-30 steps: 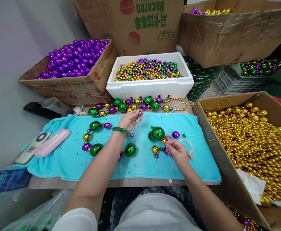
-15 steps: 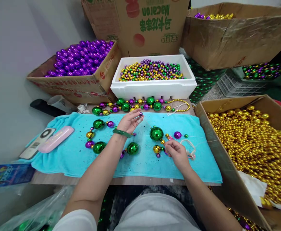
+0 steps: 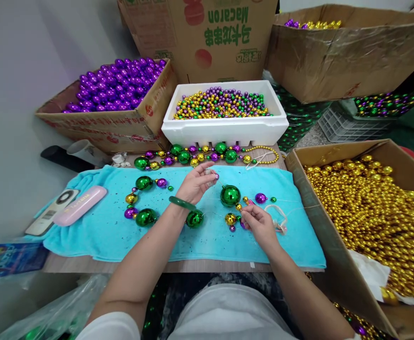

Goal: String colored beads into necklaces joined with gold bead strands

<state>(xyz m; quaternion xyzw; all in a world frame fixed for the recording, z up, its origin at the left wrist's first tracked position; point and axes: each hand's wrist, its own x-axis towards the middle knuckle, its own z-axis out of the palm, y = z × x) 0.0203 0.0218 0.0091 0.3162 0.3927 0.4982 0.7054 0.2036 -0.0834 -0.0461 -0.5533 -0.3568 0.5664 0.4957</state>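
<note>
Foam box (image 3: 224, 128) of beads behind towel (image 3: 97, 231), cartons beside

Towel (image 3: 104, 231) turquoise, dark-speckled. Bead string (image 3: 146, 200) green, purple, gold, mirror-shiny. Bangle (image 3: 181, 203) jade green. Foam box (image 3: 224, 130) white; mixed gold, purple, green beads. Left carton (image 3: 114, 85) purple balls; right carton (image 3: 369, 208) gold beads. Case (image 3: 79, 206) pink.

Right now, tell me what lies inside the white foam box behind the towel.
The white foam box is filled nearly to its rim with small beads in gold, purple and green, mixed together. Only the top layer shows; whatever lies deeper, and the box floor, is covered.
</note>
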